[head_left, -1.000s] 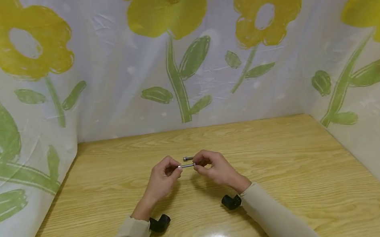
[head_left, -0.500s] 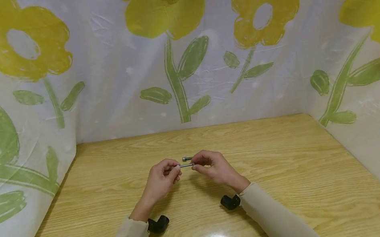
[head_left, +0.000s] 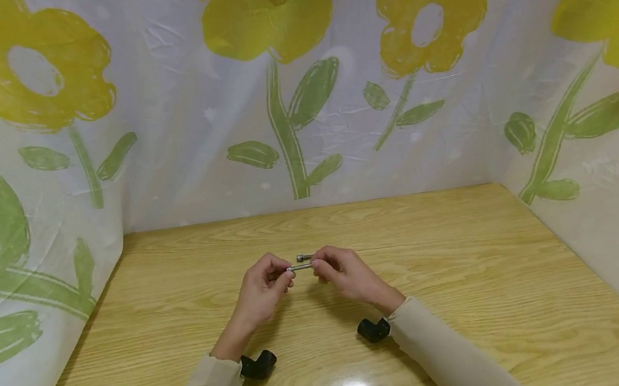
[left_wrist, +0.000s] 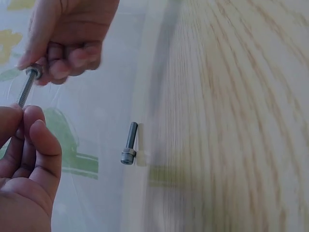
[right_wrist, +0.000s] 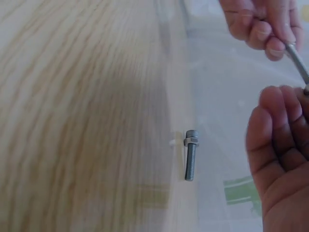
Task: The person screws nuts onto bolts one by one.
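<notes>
Between the two hands a threaded metal bolt (head_left: 299, 267) is held nearly level above the table. My left hand (head_left: 263, 288) pinches its left end between thumb and fingertips, covering that end. At the other end sits a nut (left_wrist: 34, 71), with the thumb and forefinger of my right hand (head_left: 352, 273) on it. A second bolt (left_wrist: 130, 137) lies on the table behind the hands; its socket head faces left in the head view. A nut (right_wrist: 191, 141) sits on that bolt close under the head. My right hand overlaps its threaded end in the head view.
The wood-grain table (head_left: 448, 252) runs back to a pale cloth (head_left: 193, 170) with printed yellow flowers, which also hangs at both sides. Black angled fittings (head_left: 259, 365) sit at both wrists, beside the beige sleeves (head_left: 450, 351).
The hands and held bolt have risen slightly. My right thumb and fingers have shifted around the nut end. The bolt on the table stays put.
</notes>
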Available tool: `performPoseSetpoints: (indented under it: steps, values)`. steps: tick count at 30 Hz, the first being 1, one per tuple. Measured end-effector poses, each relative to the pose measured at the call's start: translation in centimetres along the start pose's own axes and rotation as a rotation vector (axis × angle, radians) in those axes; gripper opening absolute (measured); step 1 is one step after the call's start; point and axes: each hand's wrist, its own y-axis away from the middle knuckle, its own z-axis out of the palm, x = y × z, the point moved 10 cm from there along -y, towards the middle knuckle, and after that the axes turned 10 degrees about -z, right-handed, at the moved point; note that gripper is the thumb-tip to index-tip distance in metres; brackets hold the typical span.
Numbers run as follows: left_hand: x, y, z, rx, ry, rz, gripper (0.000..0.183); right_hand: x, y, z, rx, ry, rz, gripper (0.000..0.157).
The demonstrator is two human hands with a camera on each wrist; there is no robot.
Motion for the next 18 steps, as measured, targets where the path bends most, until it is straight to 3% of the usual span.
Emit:
performPoseSetpoints:
  steps: [6,10,12,18]
  values:
    - [0.49,0.1,0.19,0.005,0.02,0.031,0.01,0.16,0.03,-0.13,0.005,0.05,0.003,0.038]
    - [0.46,0.16,0.14,0.015,0.013,0.021,0.009,0.3,0.06,-0.11,-0.002,-0.003,0.014,0.024]
    - [0.31,0.17,0.06,0.019,0.013,0.004,0.008,0.25,0.09,-0.08,-0.007,-0.023,0.005,0.028]
    - [0.27,0.14,0.05,0.012,0.027,-0.01,0.01,-0.27,0.04,-0.04,-0.026,0.014,-0.035,0.015]
